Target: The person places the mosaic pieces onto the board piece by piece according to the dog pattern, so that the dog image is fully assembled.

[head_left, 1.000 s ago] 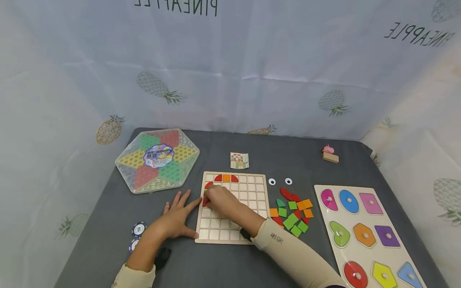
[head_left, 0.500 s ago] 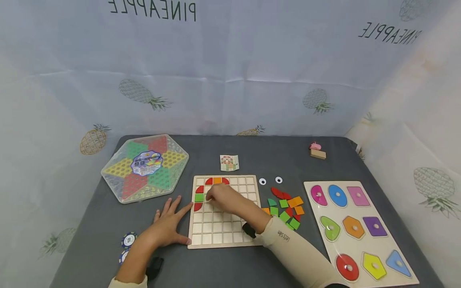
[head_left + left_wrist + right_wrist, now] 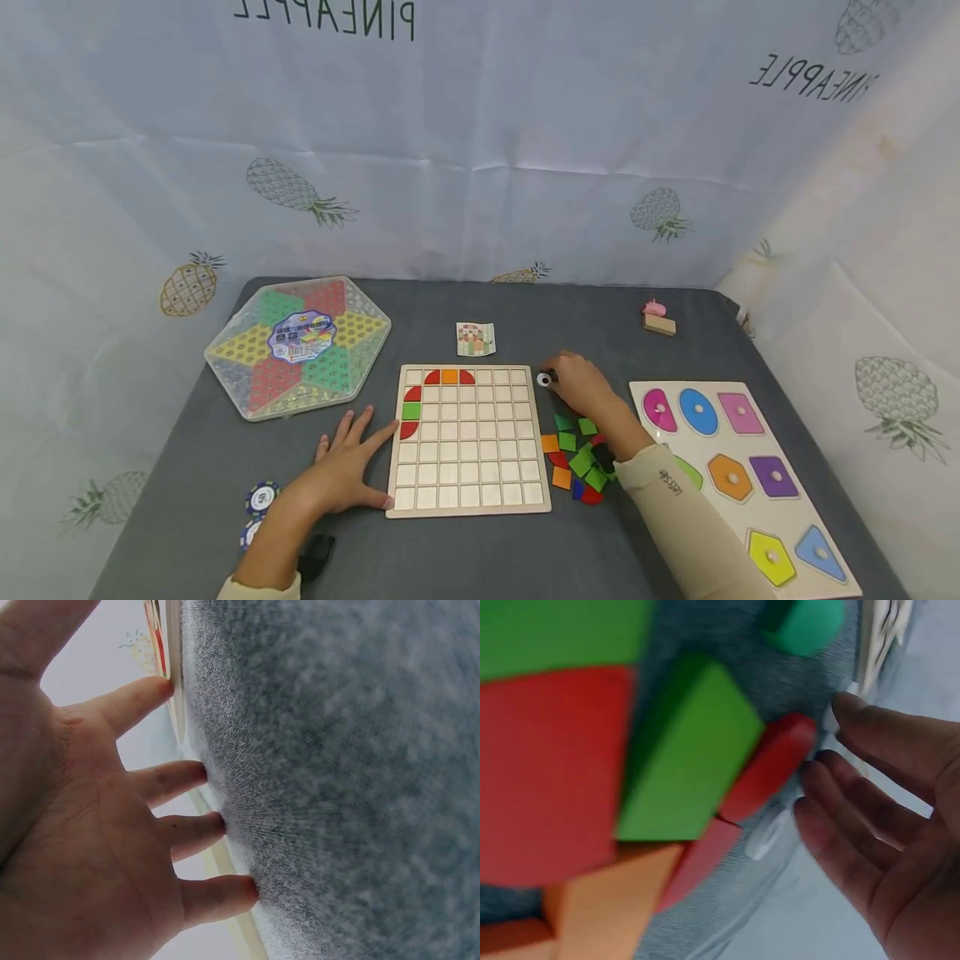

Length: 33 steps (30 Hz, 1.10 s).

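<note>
My left hand (image 3: 341, 471) lies with spread fingers on the dark cloth, its index fingertip and thumb at the left edge of a wooden grid board (image 3: 468, 507). Red quarter-round pieces, an orange square (image 3: 449, 377) and a green square (image 3: 411, 411) sit in cells at the board's upper left. Beyond the board's upper right corner, my right hand (image 3: 581, 387) has its fingertips right at a white ring with a dark centre (image 3: 543, 379). In the right wrist view, thumb and fingers are apart, and another white ring (image 3: 769, 834) lies near the fingertips.
Loose green, red and orange blocks (image 3: 581, 458) lie right of the board, under my right wrist. A shape puzzle board (image 3: 712, 533) stands further right. At the left are a hexagonal game box (image 3: 300, 350) and poker chips (image 3: 262, 498). A picture card (image 3: 476, 339) lies behind the board.
My right hand has left the board's left cells and moved right to the white rings, uncovering the red and green pieces. The left hand stays at the board's edge.
</note>
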Available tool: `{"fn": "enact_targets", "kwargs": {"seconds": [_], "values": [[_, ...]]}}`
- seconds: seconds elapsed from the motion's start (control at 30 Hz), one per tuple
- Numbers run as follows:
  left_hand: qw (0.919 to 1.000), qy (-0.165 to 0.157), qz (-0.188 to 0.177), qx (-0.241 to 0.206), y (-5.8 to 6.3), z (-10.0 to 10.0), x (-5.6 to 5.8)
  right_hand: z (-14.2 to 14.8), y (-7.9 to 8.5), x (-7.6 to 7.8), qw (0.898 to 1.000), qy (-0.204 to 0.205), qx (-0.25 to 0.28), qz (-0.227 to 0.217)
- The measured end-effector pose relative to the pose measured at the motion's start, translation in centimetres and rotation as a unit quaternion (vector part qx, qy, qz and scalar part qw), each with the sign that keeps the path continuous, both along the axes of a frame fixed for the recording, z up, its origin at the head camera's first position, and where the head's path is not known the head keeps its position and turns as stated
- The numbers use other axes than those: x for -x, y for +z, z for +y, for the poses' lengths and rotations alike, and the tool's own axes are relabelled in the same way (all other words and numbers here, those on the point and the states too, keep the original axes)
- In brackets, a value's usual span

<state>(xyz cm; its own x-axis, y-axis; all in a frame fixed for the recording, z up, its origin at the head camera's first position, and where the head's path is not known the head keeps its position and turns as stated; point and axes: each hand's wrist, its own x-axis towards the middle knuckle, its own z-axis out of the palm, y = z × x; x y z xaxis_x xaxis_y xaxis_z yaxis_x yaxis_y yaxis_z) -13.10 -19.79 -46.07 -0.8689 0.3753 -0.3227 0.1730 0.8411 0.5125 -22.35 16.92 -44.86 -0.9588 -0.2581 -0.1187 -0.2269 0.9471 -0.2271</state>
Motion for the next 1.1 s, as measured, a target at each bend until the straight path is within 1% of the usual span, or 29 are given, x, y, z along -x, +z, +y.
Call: {"fn": "enact_targets", "kwargs": {"seconds": [0.17, 0.3, 0.4, 0.47, 0.53, 0.6, 0.67, 0.77, 0.87, 1.0, 1.1], "values": [[1.0, 0.001, -0.005, 0.007, -0.1, -0.2, 0.0, -0.1, -0.6, 0.1, 1.0, 0.011, 0.01, 0.006], [1.0, 0.001, -0.004, 0.004, 0.0, -0.1, 0.0, -0.9, -0.1, 0.1, 0.999, 0.004, 0.027, 0.018], [1.0, 0.001, -0.002, -0.002, 0.0, -0.1, 0.1, -2.8, 0.6, 0.1, 0.998, 0.01, 0.061, 0.017], [1.0, 0.002, -0.001, -0.003, 0.0, 0.0, 0.1, -4.8, 1.1, 0.1, 0.996, 0.03, 0.085, 0.009], [1.0, 0.003, 0.001, -0.002, -0.1, 0.0, 0.0, -7.2, 1.2, 0.0, 0.994, 0.057, 0.096, 0.005], [1.0, 0.005, 0.002, -0.001, -0.3, 0.1, 0.0, -9.5, 1.1, -0.1, 0.991, 0.094, 0.093, 0.008], [1.0, 0.006, 0.005, 0.003, -0.4, 0.2, -0.1, -11.5, 0.8, -0.2, 0.989, 0.126, 0.074, 0.014], [0.9999, 0.007, 0.008, 0.003, -0.6, 0.4, -0.1, -13.7, 0.2, -0.4, 0.987, 0.153, 0.043, 0.027], [0.9999, 0.008, 0.01, 0.002, -0.5, 0.5, -0.2, -14.9, -0.2, -0.5, 0.988, 0.148, 0.021, 0.036], [0.9999, 0.012, 0.007, 0.004, -0.3, 0.5, -0.2, -15.6, -0.6, -0.6, 0.99, 0.135, 0.009, 0.041], [0.9998, 0.014, 0.006, 0.01, -0.1, 0.4, -0.3, -16.0, -0.6, -0.5, 0.99, 0.132, 0.004, 0.044]]}}
